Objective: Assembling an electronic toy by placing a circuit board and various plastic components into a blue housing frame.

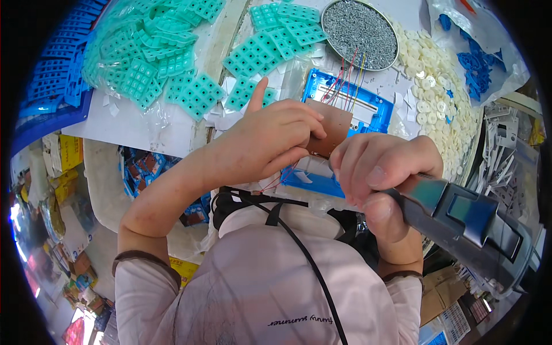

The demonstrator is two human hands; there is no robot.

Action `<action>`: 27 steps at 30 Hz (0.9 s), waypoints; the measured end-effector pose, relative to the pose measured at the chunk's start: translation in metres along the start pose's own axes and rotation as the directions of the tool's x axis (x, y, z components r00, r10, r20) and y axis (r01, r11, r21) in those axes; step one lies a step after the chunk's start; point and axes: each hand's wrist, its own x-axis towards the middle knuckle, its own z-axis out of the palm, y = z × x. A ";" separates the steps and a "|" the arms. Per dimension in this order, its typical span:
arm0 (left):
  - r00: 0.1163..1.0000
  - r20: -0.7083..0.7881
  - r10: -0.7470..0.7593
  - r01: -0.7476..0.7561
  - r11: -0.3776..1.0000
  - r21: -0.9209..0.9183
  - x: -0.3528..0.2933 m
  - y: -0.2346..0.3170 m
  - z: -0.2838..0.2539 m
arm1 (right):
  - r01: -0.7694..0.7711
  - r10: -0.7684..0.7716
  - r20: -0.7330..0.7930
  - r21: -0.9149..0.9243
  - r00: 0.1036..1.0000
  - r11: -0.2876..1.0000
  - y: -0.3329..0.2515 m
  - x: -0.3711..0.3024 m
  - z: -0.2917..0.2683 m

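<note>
My left hand (pixel 282 129) pinches the left side of a brown circuit board (pixel 336 123), one finger raised off it. The board lies tilted over a blue plastic housing (pixel 376 115); red, yellow and dark wires run from it across the housing's inside. Just right of the board, my right hand (pixel 385 167) is wrapped round a dark power screwdriver (pixel 460 218), whose body slants down to the lower right. Its tip is hidden behind my hand. Below my left hand, thin red wires end in a small part (pixel 257 193) at the table's near edge.
Teal button pads (pixel 149 52) are heaped at the far left, with more (pixel 259 54) nearer the middle. A round dish of screws (pixel 359 34) stands behind the housing. Cream discs (pixel 431 98) are piled at right. A bin (pixel 106 184) of blue-and-brown parts sits at lower left.
</note>
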 end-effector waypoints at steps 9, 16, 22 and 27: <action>1.000 -0.026 0.001 -0.001 1.000 0.004 0.000 -0.001 0.004 | 0.075 -0.064 0.081 -0.145 0.995 0.987 0.007 0.004 0.012; 0.984 -0.142 0.104 -0.092 0.992 0.083 -0.002 -0.002 0.013 | 0.040 -0.040 0.019 0.000 0.999 0.999 0.005 0.009 0.005; 0.908 -0.385 0.167 -0.196 0.980 -0.038 -0.002 0.023 0.014 | 0.129 -0.137 0.003 0.305 0.991 0.944 -0.043 0.007 -0.018; 0.903 -0.393 0.176 -0.208 0.977 -0.040 0.001 0.026 0.017 | 0.150 -0.152 -0.017 0.310 0.988 0.939 -0.039 0.003 -0.014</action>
